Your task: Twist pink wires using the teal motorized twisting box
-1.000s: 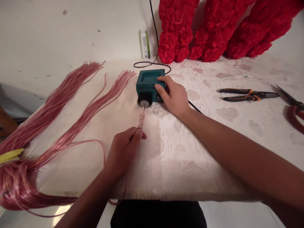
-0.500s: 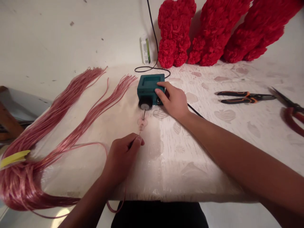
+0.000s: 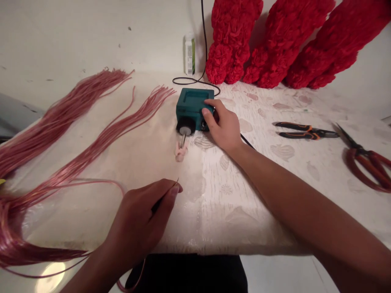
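My left hand (image 3: 149, 215) is closed in a pinch around a thin pink wire (image 3: 113, 182), whose bare tip pokes up past the fingertips. That tip stands apart from a translucent pinkish piece (image 3: 181, 154) on the metal spindle of a small teal motorised box (image 3: 195, 103). The spindle comes out of a black collar (image 3: 185, 126) at the box's front. My right hand (image 3: 224, 126) grips the box's right side, thumb and index finger on its top edge; the other fingers are partly hidden. A long bundle of pink wires (image 3: 100, 142) lies left of my left hand.
Another thick pink wire bundle (image 3: 67, 101) lies farther left. Pliers with black-orange handles (image 3: 305, 131) and red-handled scissors (image 3: 363, 156) lie at right. Red flower-covered forms (image 3: 232, 44) and a white-green bottle (image 3: 190, 55) stand against the wall. A black cable (image 3: 205, 40) runs behind the box.
My left hand has drawn back toward me, and the wire's tip has come away from the piece on the spindle. My right hand stays on the box. The view has shifted slightly.
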Demonstrator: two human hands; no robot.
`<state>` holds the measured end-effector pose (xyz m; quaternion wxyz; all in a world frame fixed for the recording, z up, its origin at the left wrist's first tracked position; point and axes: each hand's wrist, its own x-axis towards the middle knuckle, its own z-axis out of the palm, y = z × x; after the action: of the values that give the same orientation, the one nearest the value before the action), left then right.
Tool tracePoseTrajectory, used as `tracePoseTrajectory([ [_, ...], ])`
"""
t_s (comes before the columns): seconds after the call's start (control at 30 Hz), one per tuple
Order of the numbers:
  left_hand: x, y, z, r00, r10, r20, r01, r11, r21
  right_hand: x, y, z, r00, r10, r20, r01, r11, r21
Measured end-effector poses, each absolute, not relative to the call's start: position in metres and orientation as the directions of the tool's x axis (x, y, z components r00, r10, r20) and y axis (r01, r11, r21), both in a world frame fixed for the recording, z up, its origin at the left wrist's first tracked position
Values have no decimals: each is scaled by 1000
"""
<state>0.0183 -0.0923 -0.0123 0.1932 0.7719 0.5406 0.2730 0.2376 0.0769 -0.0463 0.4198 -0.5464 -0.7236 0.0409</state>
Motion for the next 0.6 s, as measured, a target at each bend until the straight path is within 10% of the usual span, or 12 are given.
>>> tracePoseTrajectory([
  [0.6, 23, -103, -6, 192, 951, 242, 646, -308, 698, 240, 80, -50, -61, 817, 573, 751, 416, -513],
])
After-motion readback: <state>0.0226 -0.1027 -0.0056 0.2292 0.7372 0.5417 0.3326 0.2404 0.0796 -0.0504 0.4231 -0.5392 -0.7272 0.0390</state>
